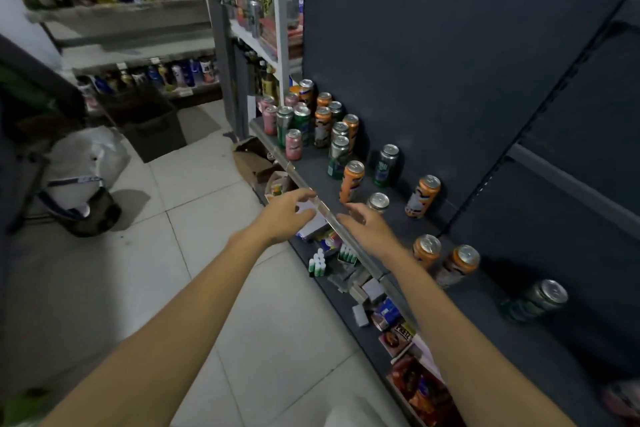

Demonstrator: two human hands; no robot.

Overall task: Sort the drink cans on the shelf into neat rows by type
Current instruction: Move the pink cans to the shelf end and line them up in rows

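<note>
From the head camera, both hands reach toward the shelf (408, 229), holding nothing. The left hand (285, 217) hovers off its front edge, fingers loosely spread; the right hand (363, 224) is over the edge, fingers relaxed, near a silver-topped can (378, 202). Orange cans (352, 180) and green cans (386, 165) stand mixed, bunched toward the far end. I'd grip each can upright round its middle and keep clear of its neighbours.

Both bare forearms stretched forward from lower frame, converging ahead. Left hand (285, 215) reached out, fingers extended and slightly spread, gripping nothing. Right hand (363, 224) level with it, just beside, fingers loosely extended forward, palm down, holding nothing.
</note>
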